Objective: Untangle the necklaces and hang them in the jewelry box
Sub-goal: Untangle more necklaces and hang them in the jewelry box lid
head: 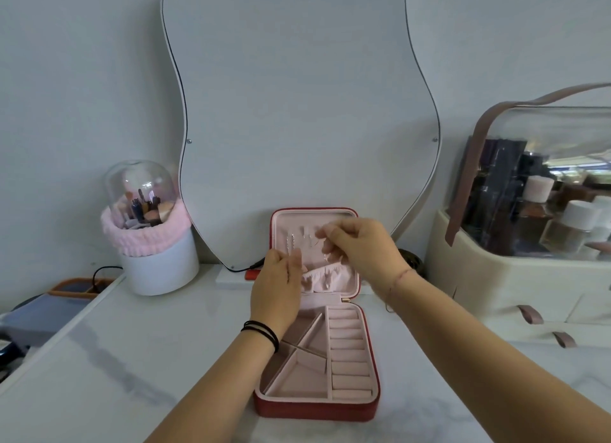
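A red jewelry box [317, 409] with pink lining lies open on the white tabletop, its lid [281, 224] standing upright against the mirror. A thin silver necklace [291, 242] hangs from a hook in the lid. My left hand [276, 287] is at the lid's lower left, fingers straight and close to the hanging chain. My right hand [357, 244] is in front of the lid's upper right, its fingertips pinching a fine chain near a hook. The chain itself is barely visible.
A wavy mirror [297, 112] stands behind the box. A brush holder [152, 237] with a clear dome and pink band stands at the left. A cream cosmetics organiser [529, 277] fills the right side. A black cable [241, 269] runs behind the lid.
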The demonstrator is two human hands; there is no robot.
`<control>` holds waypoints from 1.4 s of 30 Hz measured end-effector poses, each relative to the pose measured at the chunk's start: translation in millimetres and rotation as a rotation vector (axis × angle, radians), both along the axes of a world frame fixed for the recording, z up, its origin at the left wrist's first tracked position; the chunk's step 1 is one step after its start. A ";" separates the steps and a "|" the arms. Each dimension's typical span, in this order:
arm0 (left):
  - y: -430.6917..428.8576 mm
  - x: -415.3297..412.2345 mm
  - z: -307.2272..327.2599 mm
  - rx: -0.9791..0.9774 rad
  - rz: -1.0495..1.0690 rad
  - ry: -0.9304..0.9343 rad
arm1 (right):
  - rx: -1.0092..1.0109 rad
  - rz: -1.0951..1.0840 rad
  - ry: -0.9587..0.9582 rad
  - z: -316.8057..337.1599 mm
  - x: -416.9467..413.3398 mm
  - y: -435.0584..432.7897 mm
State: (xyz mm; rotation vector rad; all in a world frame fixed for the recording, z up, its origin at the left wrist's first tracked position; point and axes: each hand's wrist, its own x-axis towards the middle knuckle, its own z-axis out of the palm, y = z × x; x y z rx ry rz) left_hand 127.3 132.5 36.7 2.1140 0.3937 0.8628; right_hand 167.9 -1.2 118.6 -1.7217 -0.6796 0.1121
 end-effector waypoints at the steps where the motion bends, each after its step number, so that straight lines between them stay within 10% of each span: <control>1: 0.5 0.0 0.3 -0.033 -0.001 -0.005 | 0.036 -0.005 0.005 3.6 3.7 4.7; 21: -3.9 -12.6 5.6 0.000 -0.084 0.049 | -0.106 -0.037 0.008 -22.5 12.5 -22.8; 31: -110.7 -40.0 11.6 -0.032 -0.525 0.155 | -0.557 -0.227 -0.103 -56.9 -0.9 -174.1; 42: -133.6 -44.9 -9.3 -0.142 -0.416 0.096 | -0.721 -0.323 -0.120 -89.5 -9.6 -184.3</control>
